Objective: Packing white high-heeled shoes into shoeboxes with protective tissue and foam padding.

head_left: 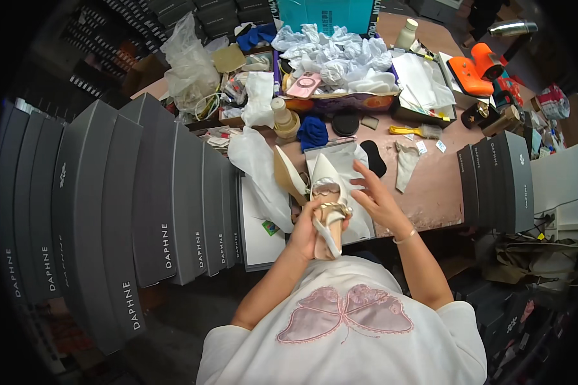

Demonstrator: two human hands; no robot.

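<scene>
Left hand [307, 230] clasps a white shoe [325, 169], toe pointing away from the body.
Its long axis runs forward through the grip; the right hand [380, 204], fingers spread, hovers just right. A second shoe [290, 174] crowds its left, beside white tissue [255, 168]; a black pad [374, 160] lies beyond.

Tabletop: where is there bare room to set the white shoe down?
The widest bare patch of tabletop lies between the beige scrap and the right-hand gray boxes. A narrower strip separates that scrap from the black pad. Crowded: the far side, around the paper-filled carton, and around the white shoe.
</scene>
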